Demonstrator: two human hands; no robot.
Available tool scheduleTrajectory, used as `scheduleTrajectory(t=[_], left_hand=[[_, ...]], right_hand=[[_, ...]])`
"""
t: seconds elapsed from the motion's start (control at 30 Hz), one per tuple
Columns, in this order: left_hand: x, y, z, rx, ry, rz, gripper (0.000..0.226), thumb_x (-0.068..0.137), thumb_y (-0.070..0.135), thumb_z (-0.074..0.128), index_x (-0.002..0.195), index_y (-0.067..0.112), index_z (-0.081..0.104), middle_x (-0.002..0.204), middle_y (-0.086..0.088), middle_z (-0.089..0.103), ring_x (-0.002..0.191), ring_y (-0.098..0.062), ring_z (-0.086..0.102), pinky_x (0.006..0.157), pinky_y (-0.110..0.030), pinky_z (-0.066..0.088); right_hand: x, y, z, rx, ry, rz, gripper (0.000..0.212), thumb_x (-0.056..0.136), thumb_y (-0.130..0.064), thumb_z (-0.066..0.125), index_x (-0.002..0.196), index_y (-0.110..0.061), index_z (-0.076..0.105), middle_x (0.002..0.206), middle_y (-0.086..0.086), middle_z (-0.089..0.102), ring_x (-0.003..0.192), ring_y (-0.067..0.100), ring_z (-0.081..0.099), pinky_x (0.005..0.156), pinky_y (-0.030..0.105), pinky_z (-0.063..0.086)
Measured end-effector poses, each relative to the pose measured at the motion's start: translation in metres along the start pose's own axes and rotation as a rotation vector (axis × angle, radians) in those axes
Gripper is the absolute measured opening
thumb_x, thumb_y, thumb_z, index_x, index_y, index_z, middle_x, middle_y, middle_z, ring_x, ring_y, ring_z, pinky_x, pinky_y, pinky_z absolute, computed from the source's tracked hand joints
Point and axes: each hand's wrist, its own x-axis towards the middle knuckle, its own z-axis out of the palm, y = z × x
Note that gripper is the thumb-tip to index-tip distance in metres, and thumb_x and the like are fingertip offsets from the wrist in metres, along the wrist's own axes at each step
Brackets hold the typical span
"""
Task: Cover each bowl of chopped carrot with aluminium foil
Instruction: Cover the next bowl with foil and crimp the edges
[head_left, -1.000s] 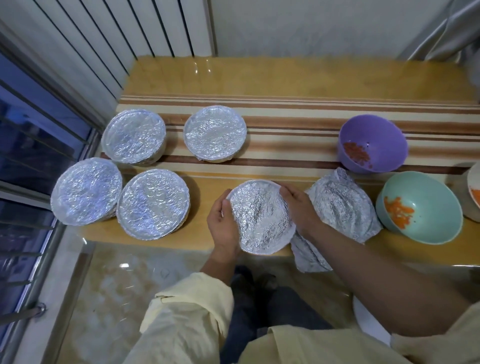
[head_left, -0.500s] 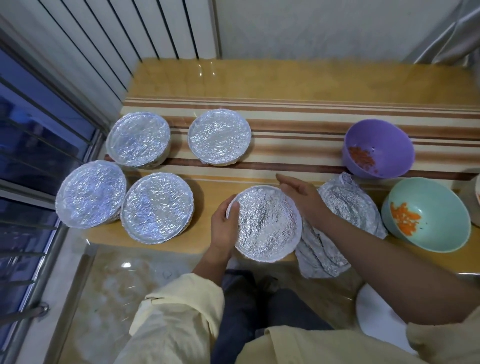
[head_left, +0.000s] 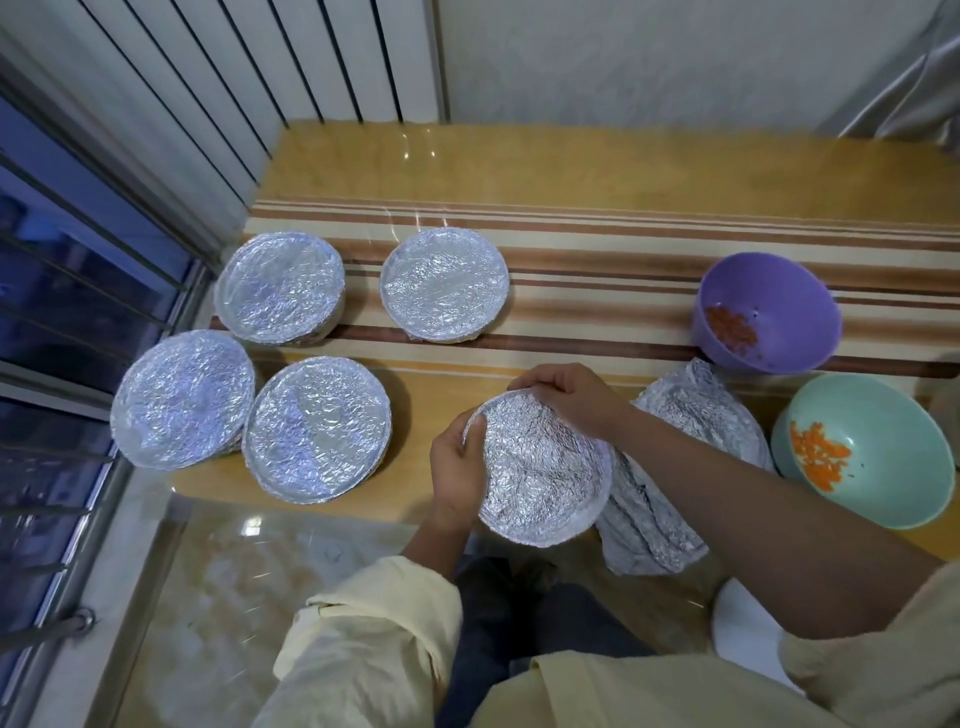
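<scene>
A foil-covered bowl (head_left: 543, 475) sits at the table's near edge. My left hand (head_left: 457, 462) grips its left rim and my right hand (head_left: 566, 397) presses the foil over its far rim. Loose crumpled foil sheets (head_left: 675, 467) lie just right of it. An open purple bowl (head_left: 769, 312) holds dark chopped carrot at the right. In front of it an open teal bowl (head_left: 867, 449) holds orange chopped carrot. Several foil-covered bowls stand at the left, among them one (head_left: 444, 286) at the back and one (head_left: 317, 428) nearer me.
The yellow table (head_left: 571, 166) has a striped runner across its middle. A window with bars (head_left: 62, 322) runs along the left. White wall panels stand behind. A white object (head_left: 737, 634) shows below the table's edge on the right.
My right hand has shifted from the bowl's right side to its far rim and pressed down on the foil. My left hand has stayed on the left rim.
</scene>
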Motion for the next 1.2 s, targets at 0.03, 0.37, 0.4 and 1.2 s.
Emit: scheduleTrajectory(t=[0.03,0.37,0.4,1.2], left_hand=[[0.0,0.0,0.0,0.004,0.003,-0.002,0.026,0.104,0.009,0.047,0.113,-0.001,0.07,0.103,-0.01,0.074,0.093,-0.01,0.066,0.086,-0.027,0.052],[0.003,0.0,0.0,0.001,-0.032,-0.012,0.025,0.103,0.013,0.05,0.112,0.001,0.071,0.102,-0.011,0.074,0.095,-0.019,0.066,0.09,-0.04,0.052],[0.003,0.0,0.001,-0.002,-0.034,-0.01,0.025,0.103,0.013,0.05,0.111,0.001,0.071,0.101,-0.01,0.074,0.094,-0.018,0.066,0.089,-0.039,0.052],[-0.006,-0.004,-0.006,-0.073,0.147,-0.026,0.022,0.104,0.011,0.048,0.099,0.013,0.069,0.09,-0.003,0.07,0.088,-0.016,0.061,0.083,-0.036,0.049]], right_hand=[[0.002,-0.001,-0.002,-0.016,-0.025,-0.002,0.028,0.096,-0.003,0.048,0.102,-0.019,0.07,0.07,-0.006,0.066,0.055,0.01,0.045,0.055,0.021,0.037],[0.005,0.003,-0.001,-0.046,-0.064,-0.013,0.03,0.097,-0.008,0.05,0.106,-0.025,0.072,0.083,0.007,0.069,0.063,0.019,0.056,0.064,0.025,0.04],[0.004,0.002,-0.001,-0.041,-0.053,-0.007,0.028,0.097,-0.005,0.049,0.107,-0.019,0.072,0.08,-0.001,0.068,0.061,0.01,0.057,0.064,0.019,0.04],[-0.035,0.008,-0.008,0.101,0.418,0.022,0.026,0.091,-0.01,0.061,0.117,-0.011,0.068,0.111,0.002,0.07,0.097,0.006,0.064,0.092,0.026,0.051]])
